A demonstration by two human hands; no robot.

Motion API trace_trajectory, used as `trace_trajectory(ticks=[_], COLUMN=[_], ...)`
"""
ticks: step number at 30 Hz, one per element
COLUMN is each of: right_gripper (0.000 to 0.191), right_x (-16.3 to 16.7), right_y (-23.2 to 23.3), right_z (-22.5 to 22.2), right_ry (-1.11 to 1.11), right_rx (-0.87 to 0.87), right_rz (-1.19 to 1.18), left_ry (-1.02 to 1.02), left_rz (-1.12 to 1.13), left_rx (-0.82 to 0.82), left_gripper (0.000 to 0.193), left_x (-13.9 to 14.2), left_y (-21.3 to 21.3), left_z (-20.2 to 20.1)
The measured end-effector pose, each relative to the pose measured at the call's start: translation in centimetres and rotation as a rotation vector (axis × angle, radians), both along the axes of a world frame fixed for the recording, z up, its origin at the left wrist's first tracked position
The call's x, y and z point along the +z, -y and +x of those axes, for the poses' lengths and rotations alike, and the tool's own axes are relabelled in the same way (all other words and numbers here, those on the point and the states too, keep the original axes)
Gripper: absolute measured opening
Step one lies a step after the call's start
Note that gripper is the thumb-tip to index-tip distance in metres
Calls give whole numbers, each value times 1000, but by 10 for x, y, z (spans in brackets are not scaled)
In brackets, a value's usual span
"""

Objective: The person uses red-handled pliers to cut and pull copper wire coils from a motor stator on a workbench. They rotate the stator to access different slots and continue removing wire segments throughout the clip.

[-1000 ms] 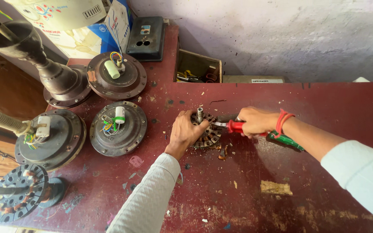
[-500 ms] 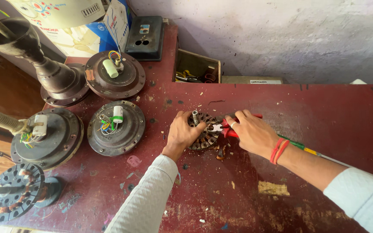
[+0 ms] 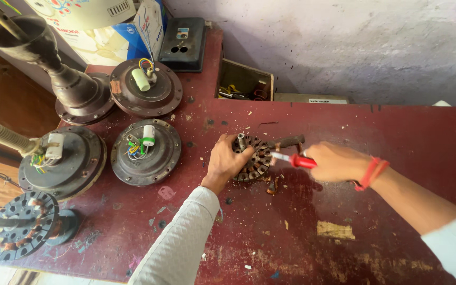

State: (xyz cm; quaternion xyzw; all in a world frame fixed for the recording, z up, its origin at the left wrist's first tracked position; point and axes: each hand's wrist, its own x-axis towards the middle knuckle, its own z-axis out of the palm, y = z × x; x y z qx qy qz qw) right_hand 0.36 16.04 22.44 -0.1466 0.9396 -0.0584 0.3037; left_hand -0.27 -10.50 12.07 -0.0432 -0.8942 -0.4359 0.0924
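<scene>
Left hand (image 3: 227,161) curled over the near-left rim of a round fan stator (image 3: 254,157), fingers pinching its edge to pin it flat on the dark red bench (image 3: 397,137). Right hand (image 3: 336,161) closed in a fist around the red handle of a screwdriver (image 3: 291,159), tip aimed left into the stator's slots, close beside the left fingertips. A dark metal rod (image 3: 286,141) lying just past the right hand, touching the stator's far edge.

Possible trouble: with the tip pointed toward the holding fingers, a slip off the metal could jab them. Too hard a pry could tear the copper windings or flip the stator out from under the light grip. Loose chips and copper scraps (image 3: 272,186) just in front of both hands could let the part skid.

Left of the left hand, a round motor housing (image 3: 146,151) with coloured wires and a white capacitor, near but apart. Further left, a second housing (image 3: 63,162) and, nearer the bench's front corner, a bare stator on a shaft (image 3: 21,226). Beyond, a third housing (image 3: 145,87) and a dark downrod canopy (image 3: 54,68). Farthest from both hands, a black switch box (image 3: 184,45), an open wooden tray of small tools (image 3: 245,87), and a rough pale wall (image 3: 344,42). Nothing standing between the hands and the stator.
</scene>
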Motion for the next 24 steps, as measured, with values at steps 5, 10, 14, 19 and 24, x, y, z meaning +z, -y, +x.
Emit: trace_trajectory(ticks=[5, 10, 14, 19, 24], right_gripper=[20, 27, 33, 40, 43], right_x=[18, 15, 19, 21, 10], right_y=[1, -2, -8, 2, 23], right_z=[41, 59, 62, 67, 69], right_ry=[-9, -118, -218, -265, -230], right_rx=[24, 117, 182, 101, 34], right_rz=[173, 214, 233, 197, 190], left_ry=[167, 175, 173, 194, 303], left_rz=[41, 21, -15, -151, -213], left_rx=[-1, 37, 57, 73, 134], left_gripper=[69, 64, 68, 80, 74], left_x=[5, 13, 12, 13, 23], left_y=[-3, -6, -6, -12, -28], left_z=[-3, 6, 8, 7, 14])
